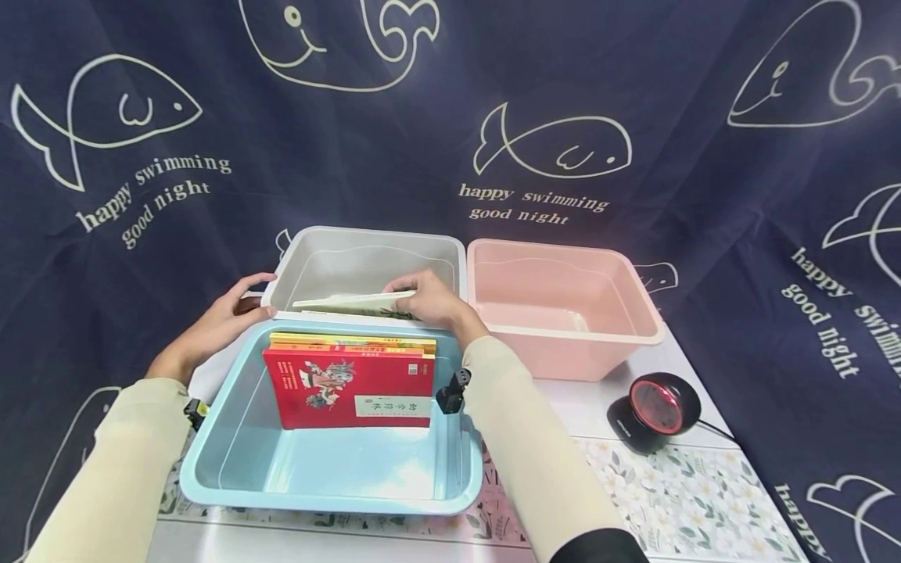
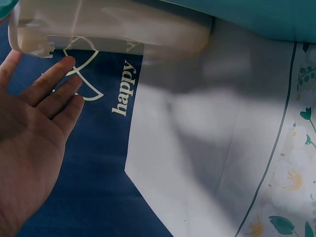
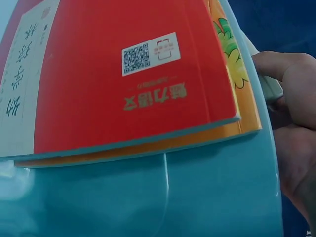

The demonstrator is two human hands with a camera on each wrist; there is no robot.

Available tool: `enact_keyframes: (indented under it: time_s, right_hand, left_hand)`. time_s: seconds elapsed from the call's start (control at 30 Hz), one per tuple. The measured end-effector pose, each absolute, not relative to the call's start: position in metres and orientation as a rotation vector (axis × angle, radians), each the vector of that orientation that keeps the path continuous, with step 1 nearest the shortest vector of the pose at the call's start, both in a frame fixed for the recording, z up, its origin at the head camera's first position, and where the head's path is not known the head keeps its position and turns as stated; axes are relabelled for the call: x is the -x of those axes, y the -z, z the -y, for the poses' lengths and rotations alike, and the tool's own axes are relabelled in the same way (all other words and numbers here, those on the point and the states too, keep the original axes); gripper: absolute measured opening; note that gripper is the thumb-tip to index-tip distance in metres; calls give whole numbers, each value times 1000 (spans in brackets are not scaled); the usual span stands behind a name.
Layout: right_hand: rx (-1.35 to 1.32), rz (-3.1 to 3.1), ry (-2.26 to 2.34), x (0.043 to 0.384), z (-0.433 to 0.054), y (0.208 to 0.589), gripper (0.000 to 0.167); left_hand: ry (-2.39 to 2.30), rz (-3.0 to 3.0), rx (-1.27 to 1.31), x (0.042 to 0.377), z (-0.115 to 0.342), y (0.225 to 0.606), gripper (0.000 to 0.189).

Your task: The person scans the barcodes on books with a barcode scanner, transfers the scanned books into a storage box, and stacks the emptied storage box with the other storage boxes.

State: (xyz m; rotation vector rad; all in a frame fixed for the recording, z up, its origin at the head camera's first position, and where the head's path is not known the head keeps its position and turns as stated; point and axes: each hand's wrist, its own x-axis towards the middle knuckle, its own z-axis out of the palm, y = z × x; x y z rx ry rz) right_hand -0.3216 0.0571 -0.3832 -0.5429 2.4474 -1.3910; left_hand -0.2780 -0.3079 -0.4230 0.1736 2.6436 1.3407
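In the head view my right hand (image 1: pixel 434 300) reaches into the pale grey bin (image 1: pixel 376 236) and pinches the right end of a thin, pale-covered book (image 1: pixel 348 304). The bin's front wall hides the book's lower part. The right wrist view has this hand (image 3: pixel 296 94) behind the blue bin's wall, fingers on the book's edge. My left hand (image 1: pixel 220 322) is at the grey bin's left end, its fingertips by the rim. Seen from the left wrist, its fingers (image 2: pixel 55 81) are extended beside the bin wall. A red book (image 1: pixel 352 387) stands upright in the blue bin (image 1: pixel 331 500) in front.
Behind the red book, several yellow and orange books (image 1: pixel 352 341) stand against the blue bin's far wall. A pink bin (image 1: pixel 563 336) adjoins the grey one on the right. Further right is a black device (image 1: pixel 655 410) with a round red face and a cable. A dark fish-print curtain (image 1: pixel 549 47) hangs behind.
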Motion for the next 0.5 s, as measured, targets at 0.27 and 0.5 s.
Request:
enact_keyframes:
  time_s: [0.27, 0.5]
  right_hand:
    - [434, -2446, 1353, 321, -55, 384, 22]
    - [384, -2391, 1303, 320, -54, 382, 21]
  left_hand:
    - [-1334, -2644, -164, 279, 306, 422, 75]
    - [-1339, -2643, -178, 278, 304, 420, 75]
